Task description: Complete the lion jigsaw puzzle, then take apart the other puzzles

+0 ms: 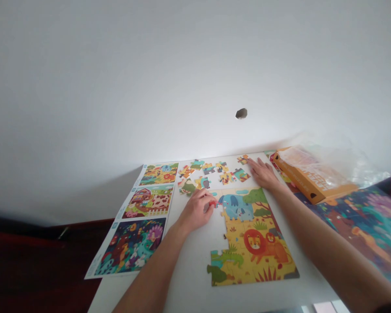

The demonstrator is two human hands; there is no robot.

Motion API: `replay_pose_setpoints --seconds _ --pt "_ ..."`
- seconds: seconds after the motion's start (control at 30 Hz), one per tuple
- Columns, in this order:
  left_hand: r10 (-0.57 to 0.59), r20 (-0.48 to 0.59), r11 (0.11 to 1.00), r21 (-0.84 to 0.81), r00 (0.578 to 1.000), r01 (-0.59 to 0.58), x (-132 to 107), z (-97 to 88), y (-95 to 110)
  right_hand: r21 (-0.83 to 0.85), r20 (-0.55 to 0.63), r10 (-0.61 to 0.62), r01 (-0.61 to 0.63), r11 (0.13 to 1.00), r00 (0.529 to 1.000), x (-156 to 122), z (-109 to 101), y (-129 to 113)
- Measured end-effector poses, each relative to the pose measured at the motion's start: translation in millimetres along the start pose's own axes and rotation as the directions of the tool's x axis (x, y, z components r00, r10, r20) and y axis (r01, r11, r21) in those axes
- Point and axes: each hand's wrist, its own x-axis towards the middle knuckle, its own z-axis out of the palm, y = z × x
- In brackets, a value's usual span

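Observation:
A partly built jigsaw puzzle [250, 237] with an elephant, a lion and a crocodile lies on the white table [195, 265]. My left hand [197, 208] pinches a small puzzle piece [212, 203] with red on it at the puzzle's upper left edge, beside the elephant. My right hand [263, 173] lies flat with fingers stretched out on the table above the puzzle, touching loose pieces [241, 174]. Several more loose pieces [203, 173] are scattered between the hands at the table's far side.
A reference sheet [140, 217] with three pictures lies left of the puzzle, overhanging the table edge. An orange box [308, 180] and clear plastic wrap [342, 165] sit at the right, with another finished colourful puzzle [358, 226] in front. A white wall stands behind.

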Motion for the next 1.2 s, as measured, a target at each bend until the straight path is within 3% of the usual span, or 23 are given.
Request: replay_pose_setpoints --seconds 0.2,0.3,0.6,0.83,1.03,1.2 --pt "0.017 -0.005 1.0 -0.016 1.0 -0.017 1.2 0.0 -1.0 0.005 -0.197 0.04 -0.04 0.999 0.98 -2.7 -3.0 2.3" --pt "0.016 -0.014 1.0 -0.017 1.0 -0.016 1.3 0.5 -2.2 0.02 -0.234 0.041 -0.037 0.999 0.971 -4.7 -4.6 3.3" --pt "-0.084 -0.161 0.988 0.119 0.983 0.103 0.8 -2.7 -16.1 0.112 -0.16 0.001 0.017 0.994 0.987 -1.2 -3.0 9.5" --pt "0.041 -0.009 0.992 0.117 0.999 -0.04 -1.1 -3.7 -11.7 0.038 -0.084 -0.007 0.01 0.999 0.996 -3.7 -2.4 2.8" --pt "0.021 0.035 0.991 0.132 0.999 -0.025 -0.9 -3.5 -9.5 0.02 -0.128 0.161 -0.16 0.987 0.979 -2.1 -10.4 1.4" --pt "0.014 0.035 0.991 0.133 0.999 -0.018 -0.9 -4.3 -8.8 0.251 -0.08 0.421 -0.39 0.886 0.904 -7.4 -37.2 -12.5"
